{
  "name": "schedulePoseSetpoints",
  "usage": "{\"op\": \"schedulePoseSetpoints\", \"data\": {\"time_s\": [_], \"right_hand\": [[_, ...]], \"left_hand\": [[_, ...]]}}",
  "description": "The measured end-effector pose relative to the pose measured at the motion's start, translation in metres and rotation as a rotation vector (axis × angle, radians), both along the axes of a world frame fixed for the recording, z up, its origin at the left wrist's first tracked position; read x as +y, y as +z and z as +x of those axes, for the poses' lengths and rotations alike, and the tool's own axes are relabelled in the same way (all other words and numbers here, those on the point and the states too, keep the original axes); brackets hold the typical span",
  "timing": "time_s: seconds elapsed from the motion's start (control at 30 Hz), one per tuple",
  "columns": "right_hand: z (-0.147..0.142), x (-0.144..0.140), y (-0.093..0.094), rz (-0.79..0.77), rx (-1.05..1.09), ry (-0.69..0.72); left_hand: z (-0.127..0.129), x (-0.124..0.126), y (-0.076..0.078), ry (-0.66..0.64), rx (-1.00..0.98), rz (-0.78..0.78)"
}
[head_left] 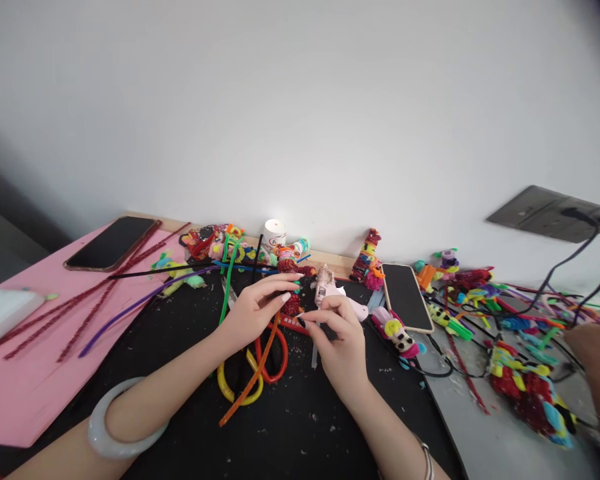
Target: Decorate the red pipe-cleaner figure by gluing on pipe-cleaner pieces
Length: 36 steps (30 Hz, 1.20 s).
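Observation:
A dark-red fuzzy pipe-cleaner figure (291, 305) with orange on top and a bit of turquoise is between my hands. My left hand (255, 308) has long fingers and thumb closed about its middle, partly covering it. From the right, my right hand (341, 337) pinches thumb and forefinger beside the figure's lower part; a small dark bit shows at the tips, too small to name. An orange pipe cleaner (253, 380) slants down under my left hand. Scissors with red and yellow handles (225, 390) lie on the black mat. Behind my right hand lies a pale pink glue gun (326, 285).
Red pipe cleaners (87, 317) and a phone (113, 243) lie on pink board at left. A white paper cup (275, 232), finished figures (367, 260) and another phone (409, 298) line the wall. At right are more figures (530, 393), cables and another person's arm (597, 373).

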State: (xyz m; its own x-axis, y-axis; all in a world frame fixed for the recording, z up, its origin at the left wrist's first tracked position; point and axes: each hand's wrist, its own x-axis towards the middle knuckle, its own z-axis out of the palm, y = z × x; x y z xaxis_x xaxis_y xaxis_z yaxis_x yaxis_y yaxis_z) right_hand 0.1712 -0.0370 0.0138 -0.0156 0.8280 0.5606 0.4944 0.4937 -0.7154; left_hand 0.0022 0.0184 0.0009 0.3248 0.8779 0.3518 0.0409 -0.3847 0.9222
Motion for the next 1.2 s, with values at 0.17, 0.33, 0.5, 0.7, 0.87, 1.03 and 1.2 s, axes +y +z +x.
{"op": "schedulePoseSetpoints", "data": {"time_s": [0.17,0.33,0.5,0.7,0.87,1.03,1.2], "right_hand": [[0.0009,0.0006,-0.0007,0.022,-0.030,-0.023],[0.0014,0.0019,-0.0009,0.016,-0.030,-0.038],[0.0006,0.0023,-0.0020,0.012,-0.025,-0.054],[-0.0006,0.0034,-0.0006,0.003,-0.022,-0.062],[0.0003,0.0034,-0.0003,0.009,-0.017,-0.056],[0.0008,0.0031,-0.0017,0.000,-0.020,-0.045],[0.0007,0.0036,-0.0024,-0.006,-0.023,-0.052]], "left_hand": [[0.0008,-0.0007,0.0008,-0.011,0.026,0.030],[0.0011,-0.0011,0.0001,-0.025,0.044,0.040],[0.0025,-0.0018,-0.0002,-0.053,0.038,0.024],[0.0027,-0.0021,0.0018,-0.064,0.023,0.000],[0.0021,-0.0018,0.0012,-0.046,0.022,-0.007],[0.0020,-0.0018,0.0005,-0.047,0.016,-0.029],[0.0022,-0.0012,0.0011,-0.042,0.020,-0.033]]}}
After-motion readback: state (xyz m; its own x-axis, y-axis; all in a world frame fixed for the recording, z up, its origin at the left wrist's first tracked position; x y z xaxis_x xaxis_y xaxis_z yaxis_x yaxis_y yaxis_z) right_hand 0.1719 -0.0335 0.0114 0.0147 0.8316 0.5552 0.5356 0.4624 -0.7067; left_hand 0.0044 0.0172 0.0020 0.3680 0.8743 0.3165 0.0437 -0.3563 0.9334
